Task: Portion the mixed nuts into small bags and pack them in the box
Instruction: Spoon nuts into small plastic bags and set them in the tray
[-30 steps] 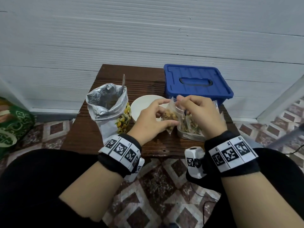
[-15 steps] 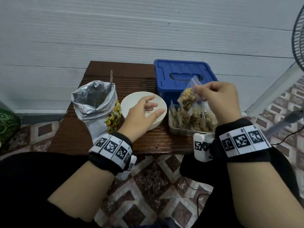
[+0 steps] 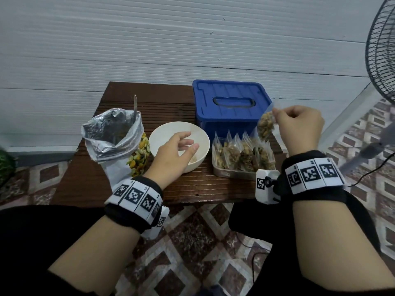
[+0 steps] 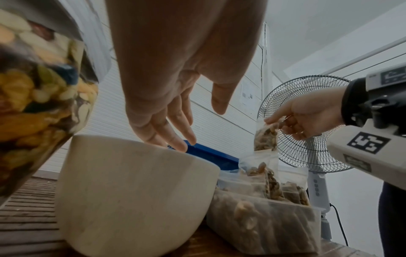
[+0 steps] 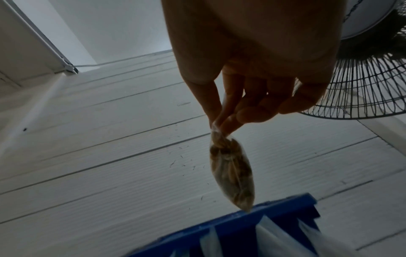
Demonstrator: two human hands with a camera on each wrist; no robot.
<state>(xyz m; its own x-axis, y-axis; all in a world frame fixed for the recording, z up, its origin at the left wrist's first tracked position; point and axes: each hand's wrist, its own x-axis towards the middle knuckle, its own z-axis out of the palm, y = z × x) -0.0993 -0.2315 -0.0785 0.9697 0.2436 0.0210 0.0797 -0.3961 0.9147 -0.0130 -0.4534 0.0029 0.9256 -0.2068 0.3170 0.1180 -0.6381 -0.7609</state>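
My right hand (image 3: 296, 127) pinches the top of a small clear bag of nuts (image 3: 265, 127), which hangs above the right end of a clear tray (image 3: 233, 174) holding several filled bags. The same small bag (image 5: 230, 175) dangles from my fingertips in the right wrist view, over the blue box (image 5: 230, 226). The closed blue box (image 3: 229, 103) stands behind the tray. My left hand (image 3: 177, 150) hovers relaxed and empty over the white bowl (image 3: 162, 133). A big foil bag of mixed nuts (image 3: 115, 137) with a spoon handle (image 3: 135, 106) stands at the left.
All of it sits on a small dark wooden table (image 3: 85, 180) against a white panelled wall. A standing fan (image 3: 380, 60) is at the right, its cable on the tiled floor. My dark-clothed knees frame the near side.
My right hand carried the small bag from in front of me up and to the right, over the tray's right end. The left hand let go of it and stayed over the bowl.
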